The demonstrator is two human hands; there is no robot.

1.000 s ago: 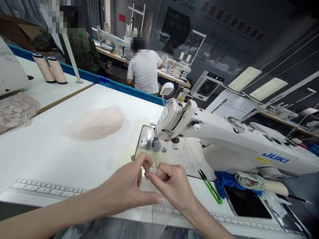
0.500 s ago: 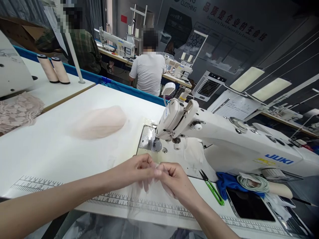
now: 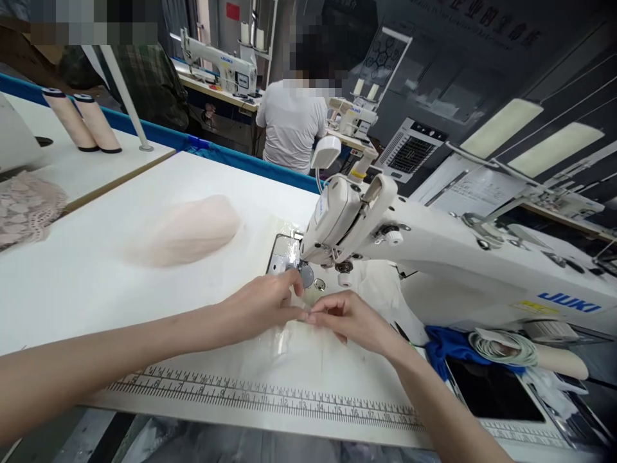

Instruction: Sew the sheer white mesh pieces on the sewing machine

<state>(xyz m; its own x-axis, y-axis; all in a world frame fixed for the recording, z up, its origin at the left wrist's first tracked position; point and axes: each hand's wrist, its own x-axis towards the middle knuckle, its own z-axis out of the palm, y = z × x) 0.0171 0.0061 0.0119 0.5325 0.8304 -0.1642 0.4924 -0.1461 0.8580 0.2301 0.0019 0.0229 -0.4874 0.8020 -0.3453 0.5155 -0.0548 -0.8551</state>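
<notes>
My left hand (image 3: 270, 302) and right hand (image 3: 354, 318) pinch sheer fabric (image 3: 296, 334), fingertips meeting near sewing machine (image 3: 337, 218). Pale pink cloth (image 3: 197, 231) lying to left; ruler markings (image 3: 270, 400) along table edge (image 3: 241, 421).

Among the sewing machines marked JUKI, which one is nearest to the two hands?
The large foreground machine, its head just beyond the left hand and right hand. The left background machine and right background machine stand beyond the blue edging.
</notes>
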